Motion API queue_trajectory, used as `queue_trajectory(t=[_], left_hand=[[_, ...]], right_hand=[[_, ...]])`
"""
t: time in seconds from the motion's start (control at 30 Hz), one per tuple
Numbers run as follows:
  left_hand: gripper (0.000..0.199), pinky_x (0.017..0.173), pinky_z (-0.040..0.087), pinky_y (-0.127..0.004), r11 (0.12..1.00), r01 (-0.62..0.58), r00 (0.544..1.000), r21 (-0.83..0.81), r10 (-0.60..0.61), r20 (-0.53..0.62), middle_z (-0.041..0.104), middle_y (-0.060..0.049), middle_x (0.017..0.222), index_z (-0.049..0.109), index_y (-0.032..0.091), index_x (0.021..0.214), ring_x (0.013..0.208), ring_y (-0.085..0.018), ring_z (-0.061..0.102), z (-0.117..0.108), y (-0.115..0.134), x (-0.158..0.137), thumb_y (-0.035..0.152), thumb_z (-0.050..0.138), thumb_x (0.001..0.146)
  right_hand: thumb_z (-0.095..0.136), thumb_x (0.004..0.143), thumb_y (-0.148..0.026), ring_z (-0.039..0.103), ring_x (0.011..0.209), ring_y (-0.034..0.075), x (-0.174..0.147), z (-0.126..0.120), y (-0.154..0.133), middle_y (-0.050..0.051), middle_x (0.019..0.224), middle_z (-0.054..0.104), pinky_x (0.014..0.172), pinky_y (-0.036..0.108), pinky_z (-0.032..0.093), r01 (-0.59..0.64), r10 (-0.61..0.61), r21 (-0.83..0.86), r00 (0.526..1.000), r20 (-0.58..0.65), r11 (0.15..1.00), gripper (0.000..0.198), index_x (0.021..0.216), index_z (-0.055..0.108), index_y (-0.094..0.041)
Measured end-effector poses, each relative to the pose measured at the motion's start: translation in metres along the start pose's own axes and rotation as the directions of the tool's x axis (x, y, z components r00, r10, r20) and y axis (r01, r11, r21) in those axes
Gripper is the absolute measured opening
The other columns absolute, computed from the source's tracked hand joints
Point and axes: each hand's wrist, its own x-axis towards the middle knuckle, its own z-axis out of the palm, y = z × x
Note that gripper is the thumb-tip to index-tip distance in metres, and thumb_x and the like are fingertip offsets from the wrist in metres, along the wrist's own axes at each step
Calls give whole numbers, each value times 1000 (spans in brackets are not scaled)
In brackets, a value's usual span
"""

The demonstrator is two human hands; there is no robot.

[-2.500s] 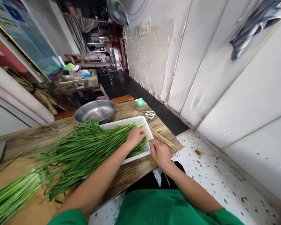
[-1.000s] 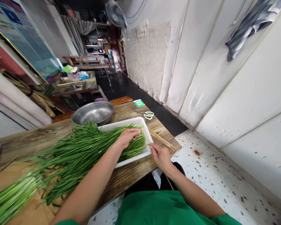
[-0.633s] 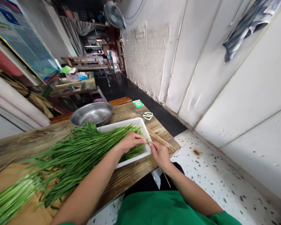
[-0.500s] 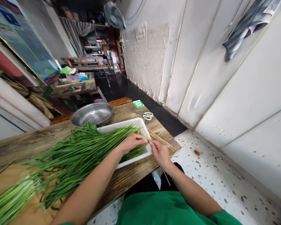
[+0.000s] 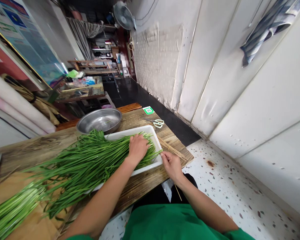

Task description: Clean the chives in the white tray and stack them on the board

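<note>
Long green chives (image 5: 90, 160) lie in a thick pile across a white rectangular tray (image 5: 153, 133), their leafy ends hanging over its left side. My left hand (image 5: 138, 146) is closed over the stalks near the tray's right end, fingers curled down among them and fingertips partly hidden. Just past the tray's right rim, my right hand (image 5: 172, 163) pinches the ends of a few chives between thumb and forefinger. A thin wooden skewer (image 5: 178, 192) pokes out below that same hand, its upper part covered by the palm.
More skewers (image 5: 173, 148) lie bundled on the wooden table (image 5: 132, 191) right of the tray. Behind are scissors (image 5: 158, 123), a green code card (image 5: 148, 110) and a metal bowl (image 5: 100, 120). Another chive bunch (image 5: 15, 206) rests on brown paper at lower left.
My left hand has left my right hand's fingertips and moved left and up onto the chive pile. The right hand stays nearly in place, still pinching chive ends.
</note>
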Motion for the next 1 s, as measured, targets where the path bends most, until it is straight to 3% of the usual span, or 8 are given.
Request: queue_trajectory(t=[0.13, 0.27, 0.43, 0.57, 0.87, 1.0], left_hand=[[17, 79, 27, -40, 999, 31, 999, -10, -31, 8, 60, -11, 82, 69, 21, 67, 90, -28, 47, -1, -5, -2, 31, 57, 71], [26, 77, 35, -32, 973, 53, 997, -226, -63, -40, 65, -5, 87, 68, 21, 81, 83, -20, 54, -8, -10, 3, 35, 47, 79], [35, 63, 40, -26, 876, 78, 988, -477, -3, 155, 64, 0, 64, 65, 18, 68, 60, -15, 55, -7, -12, 8, 37, 39, 81], [29, 70, 41, -28, 829, 95, 979, -551, 23, 203, 66, -2, 75, 65, 16, 69, 71, -17, 56, -8, -12, 8, 32, 42, 77], [27, 73, 40, -29, 733, 195, 965, -651, -25, 260, 67, -6, 87, 58, 14, 58, 77, -18, 57, -16, -13, 8, 31, 45, 75], [27, 71, 40, -28, 710, 194, 963, -677, -6, 269, 66, -5, 79, 54, 15, 55, 78, -18, 58, -14, -14, 8, 29, 44, 76]], right_hand=[[34, 87, -27, 49, 52, 11, -2, -5, -3, -2, 55, 51, 52, 19, 34, 22, -20, -28, 998, 57, 999, 31, 64, 54, -18], [36, 86, -28, 46, 48, 11, -4, -9, -5, -3, 52, 45, 51, 20, 32, 42, -40, -17, 994, 101, 999, 30, 60, 49, -19], [36, 86, -27, 45, 49, 11, -5, -10, -3, -3, 52, 44, 51, 20, 32, 61, -60, -3, 990, 130, 998, 30, 60, 48, -19], [36, 86, -26, 47, 50, 11, -5, -9, -2, -2, 54, 47, 52, 20, 33, 57, -57, -1, 989, 139, 998, 28, 62, 49, -19], [36, 85, -25, 45, 49, 11, -4, -5, -1, -3, 53, 46, 51, 20, 32, 47, -48, 9, 990, 133, 999, 28, 59, 47, -19], [36, 86, -26, 45, 49, 11, -5, -4, -1, -3, 53, 46, 51, 20, 32, 48, -50, 15, 990, 131, 999, 29, 60, 47, -19]])
